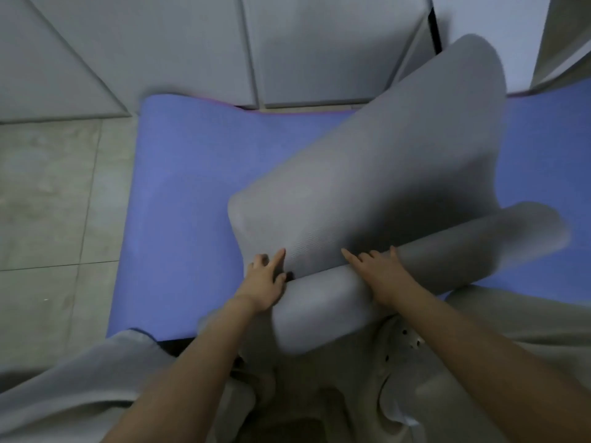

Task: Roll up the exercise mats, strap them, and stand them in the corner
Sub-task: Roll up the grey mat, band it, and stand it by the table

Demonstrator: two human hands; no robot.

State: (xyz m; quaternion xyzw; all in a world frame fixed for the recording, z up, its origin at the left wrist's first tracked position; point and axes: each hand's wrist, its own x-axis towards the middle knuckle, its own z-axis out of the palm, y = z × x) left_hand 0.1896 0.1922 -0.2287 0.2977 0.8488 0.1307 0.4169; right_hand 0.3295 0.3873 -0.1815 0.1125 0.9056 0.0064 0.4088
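Hands sit side by side on the grey mat, right at the line where its rolled part meets the flat sheet. The right hand lies palm down across the top of the roll, fingers straight and slightly spread, pointing away from the person and a little to their left. The left hand is at the sheet's left edge just beside the roll, forefinger stretched out on the flat surface, the other fingers bent at the knuckles and the thumb tucked against the roll; it seems to press rather than grip. The roll is a thick cylinder whose long axis runs on a slant, its near end over the person's lap and its far end out to their right and further away. From it the unrolled sheet stretches away toward the upper right, its rounded far end reaching the grey wall panels. All of this rests on a blue mat spread flat beneath, and the grey one lies askew to it. Pale tiled floor shows to the left of the blue mat.
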